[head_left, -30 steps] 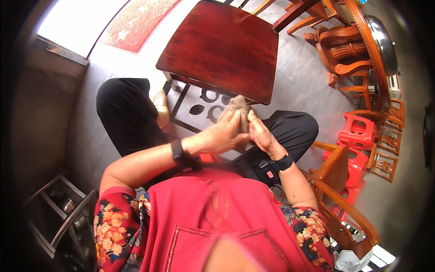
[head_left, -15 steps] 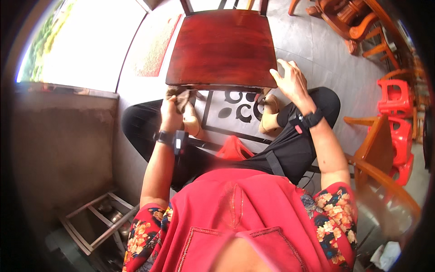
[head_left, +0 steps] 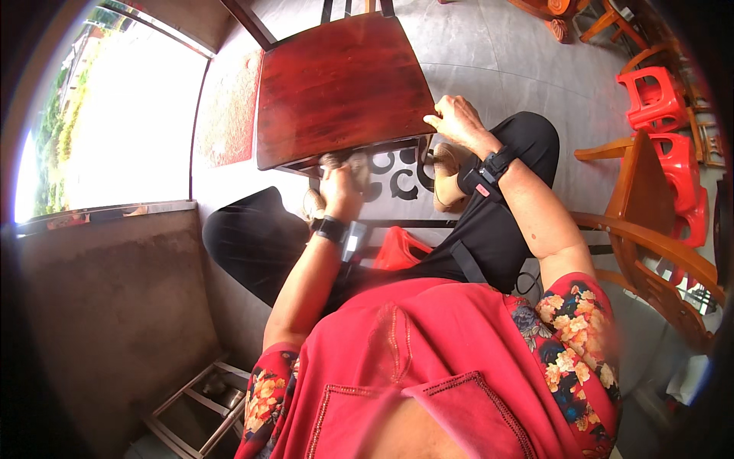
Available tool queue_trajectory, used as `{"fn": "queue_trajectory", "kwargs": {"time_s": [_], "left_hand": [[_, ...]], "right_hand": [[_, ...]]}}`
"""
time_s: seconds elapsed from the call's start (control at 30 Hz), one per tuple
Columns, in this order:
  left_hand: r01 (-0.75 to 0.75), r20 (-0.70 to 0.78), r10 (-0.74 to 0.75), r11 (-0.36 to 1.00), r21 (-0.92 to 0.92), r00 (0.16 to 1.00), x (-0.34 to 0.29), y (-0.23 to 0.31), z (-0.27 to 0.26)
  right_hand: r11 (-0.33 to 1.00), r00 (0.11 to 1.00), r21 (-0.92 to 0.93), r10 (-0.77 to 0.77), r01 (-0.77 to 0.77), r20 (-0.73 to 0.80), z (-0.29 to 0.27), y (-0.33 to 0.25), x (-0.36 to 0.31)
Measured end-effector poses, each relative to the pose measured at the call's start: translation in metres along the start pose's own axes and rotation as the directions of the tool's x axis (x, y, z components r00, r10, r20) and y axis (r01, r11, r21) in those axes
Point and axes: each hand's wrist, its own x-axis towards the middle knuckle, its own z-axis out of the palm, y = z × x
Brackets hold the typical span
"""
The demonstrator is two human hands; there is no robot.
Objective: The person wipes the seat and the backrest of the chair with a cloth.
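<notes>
- I read this as a room in a home, probably a dining or sitting area beside an open doorway.
- Directly ahead of me is a dark red wooden table [head_left: 340, 84], its tabletop bare and polished.
- Carved wooden chairs [head_left: 650, 252] with curved arms stand to my right, and more carved wooden furniture sits at the upper edge.
- Stacked red plastic stools [head_left: 661, 99] stand near those chairs.
- The floor [head_left: 505, 53] is large grey tile.
- A red doormat [head_left: 229, 107] lies by the threshold, with bright daylight and greenery [head_left: 57, 130] outside.
- A rough concrete wall [head_left: 115, 306] is on my left.
</notes>
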Motion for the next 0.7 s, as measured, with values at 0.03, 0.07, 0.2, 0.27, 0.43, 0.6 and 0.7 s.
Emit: {"fn": "queue_trajectory", "kwargs": {"time_s": [0.03,0.07,0.2,0.27,0.43,0.6,0.7], "left_hand": [[0.104,0.153,-0.053,0.930,-0.353,0.987,0.002,-0.022,-0.004],[0.227,0.159,-0.180,0.905,-0.359,0.971,0.005,-0.029,0.004],[0.478,-0.114,-0.522,0.834,-0.276,0.845,0.005,-0.018,0.084],[0.668,-0.166,-0.671,0.740,-0.077,0.723,0.021,-0.052,0.091],[0.094,0.259,-0.238,0.879,0.468,0.936,-0.001,-0.059,0.117],[0.106,0.156,-0.275,0.741,0.663,0.949,0.005,-0.111,0.048],[0.129,-0.012,-0.191,0.612,0.781,0.981,-0.003,-0.078,0.058]], "right_hand": [[1.000,1.000,-0.006,0.000,0.000,0.004,0.000,-0.001,0.001],[1.000,1.000,-0.014,0.006,-0.006,0.009,0.000,0.000,0.001],[0.999,0.998,-0.029,-0.018,0.019,0.055,-0.006,-0.008,0.004],[0.999,0.999,-0.026,-0.023,0.024,0.022,-0.005,-0.005,0.004],[1.000,1.000,-0.024,0.008,-0.008,0.011,-0.010,-0.004,-0.005],[0.999,0.999,0.013,-0.034,0.033,0.011,-0.010,-0.006,0.000],[0.997,0.999,0.054,-0.047,0.048,-0.012,-0.010,0.002,-0.005]]}}
